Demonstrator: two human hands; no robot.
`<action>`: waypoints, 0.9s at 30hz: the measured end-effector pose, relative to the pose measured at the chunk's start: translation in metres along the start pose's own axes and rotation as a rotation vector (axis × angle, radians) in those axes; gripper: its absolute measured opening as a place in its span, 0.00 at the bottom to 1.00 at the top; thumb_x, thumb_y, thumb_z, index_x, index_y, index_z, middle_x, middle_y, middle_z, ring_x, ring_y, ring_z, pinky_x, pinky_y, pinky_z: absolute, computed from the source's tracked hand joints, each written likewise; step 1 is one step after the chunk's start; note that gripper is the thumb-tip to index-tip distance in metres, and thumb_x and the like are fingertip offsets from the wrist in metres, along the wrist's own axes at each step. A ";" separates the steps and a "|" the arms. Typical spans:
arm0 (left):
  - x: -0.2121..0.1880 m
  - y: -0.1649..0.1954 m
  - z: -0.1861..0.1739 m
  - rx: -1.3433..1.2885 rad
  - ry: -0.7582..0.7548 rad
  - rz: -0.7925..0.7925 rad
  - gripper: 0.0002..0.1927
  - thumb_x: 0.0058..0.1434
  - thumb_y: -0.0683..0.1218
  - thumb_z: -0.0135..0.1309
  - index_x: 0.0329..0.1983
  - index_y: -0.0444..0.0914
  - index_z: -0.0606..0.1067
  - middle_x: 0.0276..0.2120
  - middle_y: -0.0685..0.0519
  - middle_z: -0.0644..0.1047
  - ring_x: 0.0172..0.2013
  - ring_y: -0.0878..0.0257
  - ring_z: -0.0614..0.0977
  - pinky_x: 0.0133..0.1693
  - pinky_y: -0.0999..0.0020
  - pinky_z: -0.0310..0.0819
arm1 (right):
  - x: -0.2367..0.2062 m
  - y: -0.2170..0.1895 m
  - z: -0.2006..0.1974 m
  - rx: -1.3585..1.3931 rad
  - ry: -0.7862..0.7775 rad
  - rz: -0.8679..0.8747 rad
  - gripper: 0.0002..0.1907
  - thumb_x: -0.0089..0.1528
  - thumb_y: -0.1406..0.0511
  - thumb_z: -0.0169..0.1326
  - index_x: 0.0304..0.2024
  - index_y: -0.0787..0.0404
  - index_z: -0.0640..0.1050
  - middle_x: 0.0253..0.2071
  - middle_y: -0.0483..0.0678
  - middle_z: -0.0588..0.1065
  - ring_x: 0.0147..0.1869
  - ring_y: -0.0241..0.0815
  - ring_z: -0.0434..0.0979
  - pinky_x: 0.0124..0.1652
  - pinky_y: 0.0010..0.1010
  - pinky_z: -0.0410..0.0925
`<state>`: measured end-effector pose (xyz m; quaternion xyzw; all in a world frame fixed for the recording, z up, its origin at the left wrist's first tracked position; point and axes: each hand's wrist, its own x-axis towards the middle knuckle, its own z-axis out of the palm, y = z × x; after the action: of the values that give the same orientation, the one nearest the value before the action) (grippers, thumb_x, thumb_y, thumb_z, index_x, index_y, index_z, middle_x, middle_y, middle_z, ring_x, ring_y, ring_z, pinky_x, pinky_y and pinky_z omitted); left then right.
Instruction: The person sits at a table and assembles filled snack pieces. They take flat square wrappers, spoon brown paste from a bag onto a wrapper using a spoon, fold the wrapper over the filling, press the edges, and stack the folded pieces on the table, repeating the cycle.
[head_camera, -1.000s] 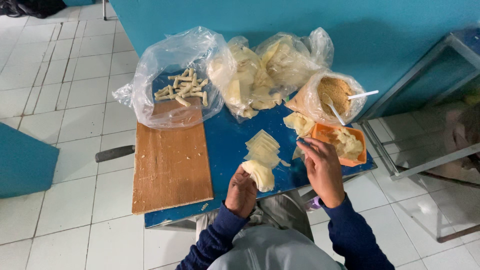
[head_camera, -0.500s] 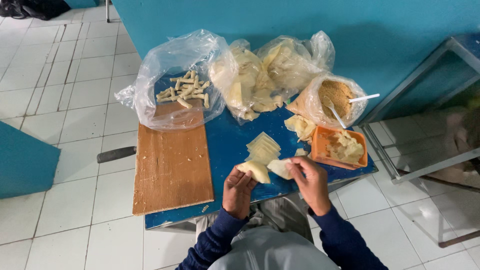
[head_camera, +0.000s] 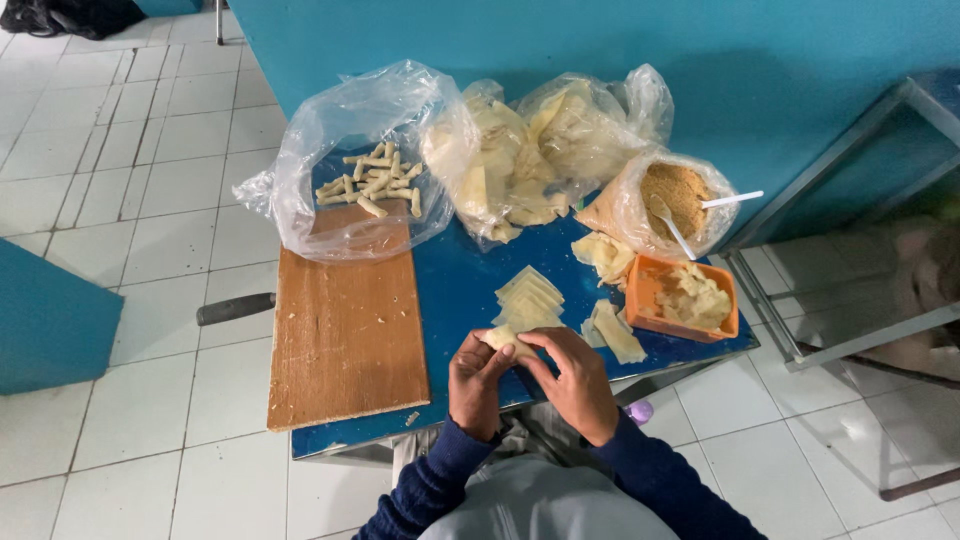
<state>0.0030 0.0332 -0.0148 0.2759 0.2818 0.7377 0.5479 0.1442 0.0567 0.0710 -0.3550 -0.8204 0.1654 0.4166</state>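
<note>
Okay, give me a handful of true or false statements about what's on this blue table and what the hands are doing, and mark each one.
1. Both hands, the left hand and the right hand, hold one pale dough piece between them. True.
2. The wooden board lies on the right side of the blue table. False: it lies on the left side.
3. The orange tub holds pale filling. True.
4. The clear bag of small rolled sticks sits at the front edge, near the person. False: it sits at the back left, partly on the board.
5. A white spoon stands in the bag of brown crumbs. True.
</note>
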 end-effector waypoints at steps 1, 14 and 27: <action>-0.001 0.002 0.001 -0.005 0.005 0.006 0.09 0.66 0.37 0.56 0.48 0.30 0.72 0.46 0.48 0.80 0.47 0.64 0.81 0.51 0.68 0.75 | -0.001 0.001 0.002 -0.013 0.020 -0.006 0.12 0.59 0.69 0.63 0.45 0.62 0.79 0.43 0.51 0.80 0.46 0.53 0.81 0.41 0.36 0.72; -0.004 0.012 0.001 0.199 0.037 -0.015 0.08 0.67 0.40 0.56 0.45 0.31 0.72 0.39 0.49 0.80 0.40 0.67 0.80 0.42 0.70 0.76 | -0.021 0.072 0.025 0.884 -0.114 0.580 0.10 0.70 0.67 0.56 0.46 0.70 0.81 0.37 0.43 0.77 0.40 0.29 0.74 0.41 0.24 0.69; -0.011 0.030 -0.014 0.178 0.135 0.089 0.07 0.69 0.40 0.53 0.48 0.34 0.71 0.42 0.51 0.80 0.43 0.67 0.80 0.45 0.71 0.75 | 0.001 0.043 0.014 -0.209 -0.026 -0.154 0.17 0.58 0.75 0.56 0.50 0.65 0.80 0.47 0.51 0.79 0.51 0.52 0.79 0.47 0.39 0.73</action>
<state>-0.0238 0.0134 -0.0047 0.2855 0.3700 0.7502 0.4677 0.1520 0.0880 0.0388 -0.3304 -0.8633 0.0511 0.3780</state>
